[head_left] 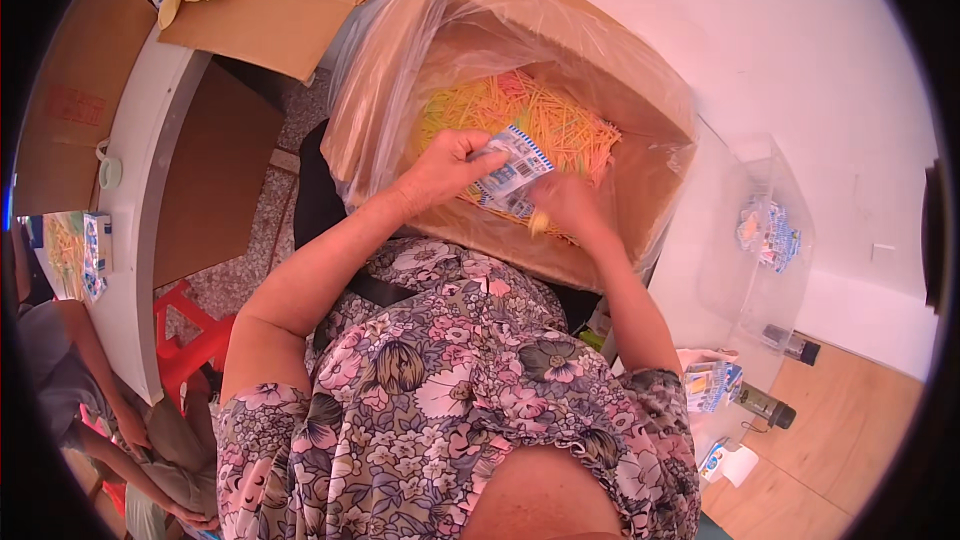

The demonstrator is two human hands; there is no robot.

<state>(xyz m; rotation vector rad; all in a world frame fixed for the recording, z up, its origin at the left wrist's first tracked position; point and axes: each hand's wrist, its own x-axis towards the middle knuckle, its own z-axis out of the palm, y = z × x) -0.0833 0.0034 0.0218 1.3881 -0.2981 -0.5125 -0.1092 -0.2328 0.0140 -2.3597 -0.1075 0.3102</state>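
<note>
My left hand (445, 170) pinches a small clear plastic packet (515, 162) with blue and white print, its thumb on the front. Close by the packet's lower right side is my right hand (572, 206), blurred by motion, with its fingers curled. A small pale yellow bit pokes out below those fingers; its kind is too smeared to make out. Both hands are over a large cardboard box (640, 120) lined with clear plastic film. Many thin sticks (560, 105) in yellow, orange, pink and green lie loose inside it. More printed packaging shows beneath the held packet, partly hidden.
A clear plastic bin (755, 285) at the right holds several printed packets (770, 232). Further packets (712, 382) and a dark bottle (765, 406) are below it. At left stand a white table (150, 210), a red stool (190, 330) and a seated person (90, 380).
</note>
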